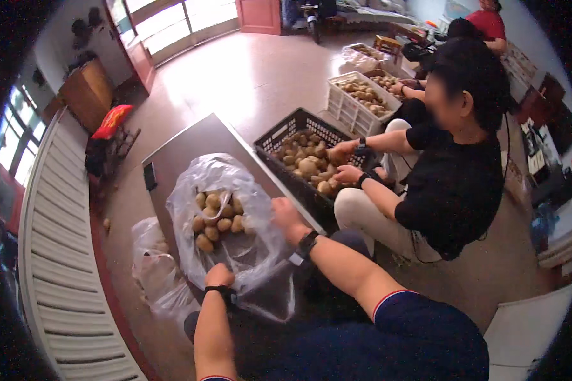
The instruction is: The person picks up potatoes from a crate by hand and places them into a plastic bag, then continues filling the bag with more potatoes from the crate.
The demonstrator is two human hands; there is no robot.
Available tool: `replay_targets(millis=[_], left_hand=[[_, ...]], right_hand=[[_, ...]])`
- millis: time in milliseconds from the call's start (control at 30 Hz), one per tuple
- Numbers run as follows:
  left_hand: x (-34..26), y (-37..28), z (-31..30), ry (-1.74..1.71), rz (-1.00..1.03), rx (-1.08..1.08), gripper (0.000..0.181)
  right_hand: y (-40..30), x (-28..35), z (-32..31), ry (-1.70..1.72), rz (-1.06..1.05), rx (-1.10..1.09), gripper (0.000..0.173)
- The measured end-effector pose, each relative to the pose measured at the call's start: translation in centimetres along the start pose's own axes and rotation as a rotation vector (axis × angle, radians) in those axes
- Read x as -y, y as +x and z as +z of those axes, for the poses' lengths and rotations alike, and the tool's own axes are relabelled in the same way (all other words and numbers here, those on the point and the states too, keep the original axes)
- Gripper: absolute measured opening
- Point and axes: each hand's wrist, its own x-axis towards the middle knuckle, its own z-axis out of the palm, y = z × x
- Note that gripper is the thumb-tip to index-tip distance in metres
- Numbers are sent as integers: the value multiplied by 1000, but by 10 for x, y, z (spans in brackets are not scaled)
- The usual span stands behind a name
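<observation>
A clear plastic bag (262,259) lies spread open on a low brown table (181,157), with several small brown potatoes (212,233) inside, mostly towards its far side. My left hand (220,276) is closed on the near rim of the bag. At the bag's right edge is my right hand (288,219), blurred, its fingertips by the plastic; whether they pinch it is unclear. A loose strip of the bag hangs towards my lap.
Right of the table, a co-worker (453,190) reaches into a black crate (279,162) of potatoes. White crates (355,112) of potatoes stand beyond. A phone (149,176) lies at the table's left edge. Filled plastic bags (155,271) sit on the floor beside a radiator (66,271).
</observation>
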Motion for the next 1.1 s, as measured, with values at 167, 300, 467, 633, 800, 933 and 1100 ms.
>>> replay_targets(millis=[167,300,467,633,800,933,1100], left_hand=[[20,-14,6,22,-97,87,42],[25,-8,20,81,5,57,38],[28,-12,35,96,-15,-19,37],[37,-6,37,120,-67,65,30],[21,4,37,-102,-111,-244,48],[26,-8,22,-290,-130,-247,51],[36,-8,10,-517,9,-349,43]], right_hand=[[-51,8,40,-329,41,113,37],[-55,3,34,-460,-88,158,46],[-54,-6,38,-498,-72,195,45],[-63,-2,47,-446,-12,256,37],[-44,-22,31,-570,-230,310,32],[-70,-19,47,-644,-330,456,29],[-90,-17,54,-737,-314,608,29]])
